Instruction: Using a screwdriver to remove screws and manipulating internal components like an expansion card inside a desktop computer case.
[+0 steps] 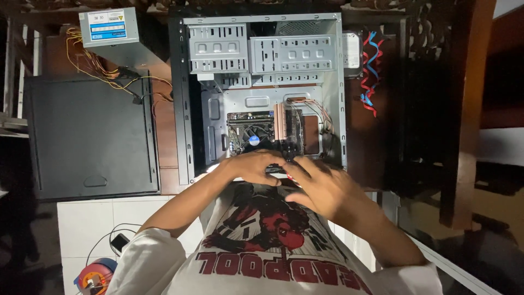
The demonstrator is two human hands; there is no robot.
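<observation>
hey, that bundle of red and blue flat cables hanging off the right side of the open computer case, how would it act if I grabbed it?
The red and blue cables would probably be floppy and light: they hang in loose twists beside the case. They look thin and ribbon-like, so they would likely bend without cracking. Where their ends attach cannot be seen, so a pull might snag.

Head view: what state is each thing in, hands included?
Case: lying on its side, open, motherboard exposed.
Side panel: off, flat left of the case.
Power supply: out of the case, wires trailing.
Left hand: at the case's near edge, on a small dark part.
Right hand: blurred, beside the left.
</observation>
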